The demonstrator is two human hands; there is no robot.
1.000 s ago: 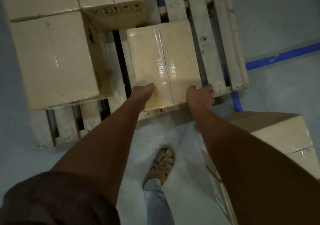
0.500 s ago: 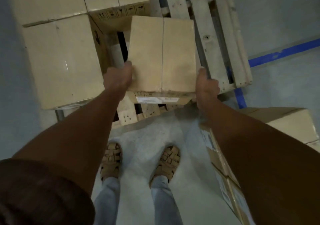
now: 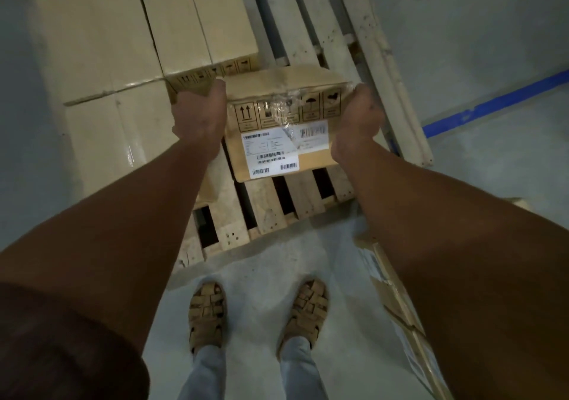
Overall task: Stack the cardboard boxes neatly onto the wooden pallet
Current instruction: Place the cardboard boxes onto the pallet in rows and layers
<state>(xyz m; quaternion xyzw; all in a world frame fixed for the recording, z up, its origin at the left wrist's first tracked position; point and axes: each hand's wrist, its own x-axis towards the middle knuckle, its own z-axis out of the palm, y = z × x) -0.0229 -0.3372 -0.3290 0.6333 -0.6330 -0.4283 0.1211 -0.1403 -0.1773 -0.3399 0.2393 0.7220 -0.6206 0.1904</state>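
1. Nearest the person, two sandalled feet (image 3: 258,313) stand on the grey floor (image 3: 264,255), squarely in front of the near edge of the wooden pallet (image 3: 271,205).
2. Beside the right leg, short of the pallet, another cardboard box (image 3: 400,301) waits on the floor, partly hidden by the right forearm.
3. Above the pallet's near slats, both hands clamp one labelled cardboard box (image 3: 277,134): the left hand (image 3: 198,113) grips its left side, the right hand (image 3: 358,116) its right side, fingers wrapped over the far upper edge. The grip is two-handed and symmetric, neither hand nearer.
4. The held box is tipped, its label face turned up toward the camera, its long axis running left to right across the pallet slats. Whether its bottom edge touches the slats I cannot tell.
5. Left of it and farther in, stacked boxes (image 3: 129,60) already fill the pallet's left part; the held box's left side sits just beside them.
6. My judgement: the bare slats (image 3: 311,26) lie straight ahead of the grip, so the box probably goes forward and down, flush against the stack.
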